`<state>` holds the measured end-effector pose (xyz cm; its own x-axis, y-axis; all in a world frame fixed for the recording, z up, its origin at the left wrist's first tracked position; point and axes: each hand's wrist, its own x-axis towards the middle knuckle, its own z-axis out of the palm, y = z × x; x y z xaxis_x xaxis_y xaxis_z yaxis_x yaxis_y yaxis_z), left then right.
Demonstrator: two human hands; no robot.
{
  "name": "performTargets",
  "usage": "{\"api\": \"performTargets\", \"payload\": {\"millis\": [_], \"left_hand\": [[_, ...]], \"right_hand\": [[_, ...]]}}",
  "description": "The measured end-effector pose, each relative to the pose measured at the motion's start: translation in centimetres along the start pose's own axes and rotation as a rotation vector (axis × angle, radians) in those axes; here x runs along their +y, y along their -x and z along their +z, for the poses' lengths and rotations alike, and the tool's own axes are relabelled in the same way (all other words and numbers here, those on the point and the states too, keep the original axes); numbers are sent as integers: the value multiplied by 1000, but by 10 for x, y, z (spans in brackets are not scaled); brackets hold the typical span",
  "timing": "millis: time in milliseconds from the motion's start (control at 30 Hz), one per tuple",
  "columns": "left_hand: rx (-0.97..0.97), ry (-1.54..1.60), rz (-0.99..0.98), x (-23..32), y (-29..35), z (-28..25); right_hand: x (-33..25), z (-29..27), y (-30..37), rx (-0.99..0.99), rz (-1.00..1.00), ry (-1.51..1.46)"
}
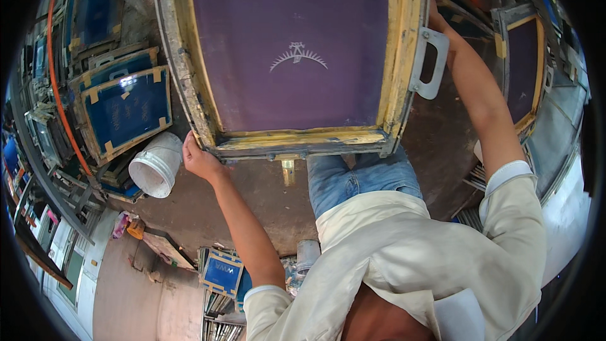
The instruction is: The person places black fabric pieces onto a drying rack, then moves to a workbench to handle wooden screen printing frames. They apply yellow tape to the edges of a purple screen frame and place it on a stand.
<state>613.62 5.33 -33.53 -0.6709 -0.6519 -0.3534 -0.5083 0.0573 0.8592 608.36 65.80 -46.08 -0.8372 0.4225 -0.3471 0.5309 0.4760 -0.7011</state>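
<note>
One purple-mesh screen frame held; one white bucket; two hands, left, right.

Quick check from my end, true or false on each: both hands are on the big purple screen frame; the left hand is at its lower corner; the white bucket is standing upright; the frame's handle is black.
1. Both hands are on the purple screen frame. True: left hand and right hand grip its edges.
2. The left hand is at its lower left corner. True.
3. The white bucket stands upright. False: it lies tipped on its side.
4. The frame's handle is black. False: it is pale grey.
</note>
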Motion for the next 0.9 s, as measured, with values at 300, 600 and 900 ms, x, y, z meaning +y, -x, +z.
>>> {"api": "performTargets", "payload": {"millis": [300,600,900], "left_hand": [[-22,-421,779,29,51,-2],[-1205,-637,1376,50,224,80],[-1312,-797,1516,36,231,106]], "right_hand": [[-101,-38,141,263,87,-600],[-175,4,210,542,86,-57],[-186,-7,210,430,231,-50]]}}
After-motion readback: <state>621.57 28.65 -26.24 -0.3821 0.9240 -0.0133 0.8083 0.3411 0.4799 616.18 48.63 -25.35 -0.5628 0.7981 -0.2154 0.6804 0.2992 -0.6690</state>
